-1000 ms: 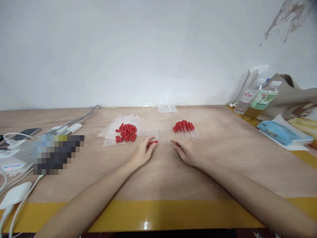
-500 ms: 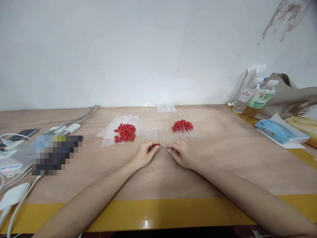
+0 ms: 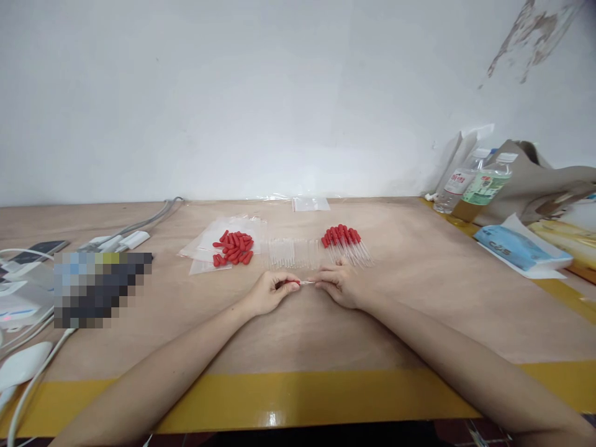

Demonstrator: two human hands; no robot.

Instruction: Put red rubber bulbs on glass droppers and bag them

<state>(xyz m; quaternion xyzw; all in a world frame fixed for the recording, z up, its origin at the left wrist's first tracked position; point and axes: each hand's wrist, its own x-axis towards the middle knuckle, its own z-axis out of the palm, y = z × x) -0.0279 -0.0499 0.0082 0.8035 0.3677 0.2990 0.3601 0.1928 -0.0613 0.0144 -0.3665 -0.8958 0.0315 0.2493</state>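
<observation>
My left hand (image 3: 270,290) pinches a small red rubber bulb (image 3: 293,282) just above the wooden table. My right hand (image 3: 339,285) pinches a thin clear glass tube (image 3: 307,283) whose end meets the bulb between the two hands. Behind them lies a row of bare clear tubes (image 3: 292,252). A heap of loose red bulbs (image 3: 233,248) rests on a clear plastic bag to the left. To the right lies a pile of finished droppers with red bulbs (image 3: 345,243).
Cables, adapters and a phone (image 3: 44,248) crowd the left side, with a blurred patch beside them. A small zip bag (image 3: 310,203) lies by the wall. Two water bottles (image 3: 479,183), a blue packet (image 3: 519,246) and a beige bag sit at the right.
Both hands drew back from the row of tubes toward me. The right hand picked up a clear tube and brought it to the red bulb in the left hand.
</observation>
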